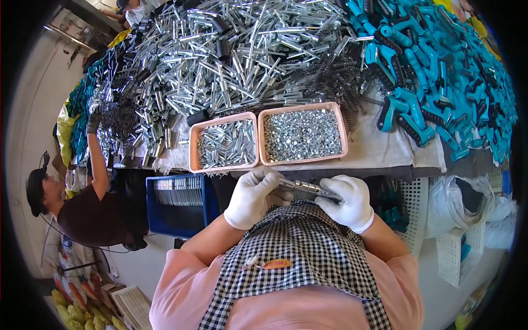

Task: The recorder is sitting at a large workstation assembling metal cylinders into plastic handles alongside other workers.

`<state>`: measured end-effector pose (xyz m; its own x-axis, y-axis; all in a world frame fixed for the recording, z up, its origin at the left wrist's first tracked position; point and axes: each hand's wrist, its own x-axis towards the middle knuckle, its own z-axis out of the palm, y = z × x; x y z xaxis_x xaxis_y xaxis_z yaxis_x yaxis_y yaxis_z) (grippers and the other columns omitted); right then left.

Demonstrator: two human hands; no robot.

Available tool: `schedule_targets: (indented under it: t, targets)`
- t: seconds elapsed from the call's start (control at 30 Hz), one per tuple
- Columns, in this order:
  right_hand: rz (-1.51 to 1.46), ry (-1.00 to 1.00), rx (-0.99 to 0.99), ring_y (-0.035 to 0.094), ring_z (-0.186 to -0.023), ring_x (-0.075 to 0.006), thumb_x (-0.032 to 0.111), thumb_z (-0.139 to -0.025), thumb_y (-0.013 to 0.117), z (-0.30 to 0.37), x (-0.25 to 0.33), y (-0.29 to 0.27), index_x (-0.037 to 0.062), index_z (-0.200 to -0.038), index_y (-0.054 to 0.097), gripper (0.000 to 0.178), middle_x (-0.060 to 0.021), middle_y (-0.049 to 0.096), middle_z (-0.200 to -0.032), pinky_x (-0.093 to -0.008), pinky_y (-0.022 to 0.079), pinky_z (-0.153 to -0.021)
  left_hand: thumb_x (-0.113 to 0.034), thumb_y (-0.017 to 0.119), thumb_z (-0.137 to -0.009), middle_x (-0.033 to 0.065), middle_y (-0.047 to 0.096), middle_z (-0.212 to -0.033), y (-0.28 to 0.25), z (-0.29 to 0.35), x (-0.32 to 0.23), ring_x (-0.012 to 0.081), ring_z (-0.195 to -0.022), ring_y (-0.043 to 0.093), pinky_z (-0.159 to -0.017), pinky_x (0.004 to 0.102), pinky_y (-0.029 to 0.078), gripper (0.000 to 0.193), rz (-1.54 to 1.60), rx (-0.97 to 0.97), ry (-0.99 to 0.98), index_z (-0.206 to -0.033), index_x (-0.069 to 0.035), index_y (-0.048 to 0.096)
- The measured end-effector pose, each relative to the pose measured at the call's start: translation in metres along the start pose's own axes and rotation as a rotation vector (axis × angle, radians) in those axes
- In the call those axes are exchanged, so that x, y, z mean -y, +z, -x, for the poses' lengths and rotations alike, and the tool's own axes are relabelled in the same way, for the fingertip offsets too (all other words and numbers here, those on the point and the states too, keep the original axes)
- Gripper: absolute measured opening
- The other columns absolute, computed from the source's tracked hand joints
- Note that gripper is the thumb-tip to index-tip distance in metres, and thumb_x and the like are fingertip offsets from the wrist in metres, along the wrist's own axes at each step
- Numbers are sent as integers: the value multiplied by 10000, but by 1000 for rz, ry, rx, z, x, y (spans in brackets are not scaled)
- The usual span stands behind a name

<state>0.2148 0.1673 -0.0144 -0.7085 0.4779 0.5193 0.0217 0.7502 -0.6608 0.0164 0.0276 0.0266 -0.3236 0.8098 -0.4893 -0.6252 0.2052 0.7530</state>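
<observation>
My left hand point(247, 199) and my right hand point(350, 201), both in white gloves, are closed on a slim, shiny metal shaft point(301, 185) with ringed steps along it. It lies nearly level between them in front of my checked apron point(302, 242), just off the table's near edge. The left fingers wrap one end and the right fingers pinch the other, so both ends are partly hidden. Just beyond my hands, a pink tray point(193, 144) holds small metal pins. Beside it, a second pink tray point(344, 137) is full of tiny shiny metal pieces.
Metal tubes and rods point(236, 55) cover the table's middle, with dark springs point(330, 80) beside them. Teal-and-black tool housings point(423, 66) heap up at right. A blue crate point(151, 212) stands below at left. Another person point(88, 214) reaches into the pile at far left.
</observation>
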Motion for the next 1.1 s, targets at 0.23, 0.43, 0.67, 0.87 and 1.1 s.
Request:
schedule_targets:
  t: [0.23, 0.43, 0.67, 0.87, 1.1]
  targets:
    - [-34, 40, -15, 649, -619, -302, 152, -608, 858, 0, -3, -9, 64, -956, 676, 402, -112, 666, -773, -369, 507, -540, -291, 559, -1018, 73, 669, -784, 4, -12, 1, 121, -610, 622, -567, 260, 537, 327, -444, 19, 103, -956, 15, 652]
    - [-86, 77, -64, 655, -631, -311, 127, -604, 859, 7, -9, -14, 50, -958, 659, 413, -121, 667, -779, -372, 508, -544, -384, 499, -1034, 88, 694, -774, 38, -16, 1, 115, -639, 646, -584, 243, 530, 498, -753, 59, 210, -1079, 84, 664]
    - [-117, 82, -179, 652, -636, -329, 116, -610, 860, 12, -26, -35, 26, -943, 664, 397, -136, 652, -752, -378, 507, -556, -258, 465, -1055, 90, 689, -717, 61, -45, -7, 125, -629, 651, -599, 272, 542, 405, -1099, 225, 371, -1044, 83, 684]
    - [-230, 330, -206, 616, -608, -307, 100, -631, 809, 25, -40, -54, 57, -860, 703, 256, -122, 621, -708, -350, 484, -566, -235, 411, -1036, 224, 659, -821, 105, -82, -26, 367, -737, 669, -664, 399, 519, 378, -1041, 500, 668, -1050, 44, 666]
    - [-192, 329, -476, 572, -592, -204, 34, -603, 830, 39, -57, -78, 18, -907, 678, 340, -83, 589, -696, -294, 457, -570, -180, 672, -779, 193, 637, -1009, 202, -225, -19, 389, -930, 608, -808, 462, 509, 312, -1390, 522, 1296, -1041, -15, 639]
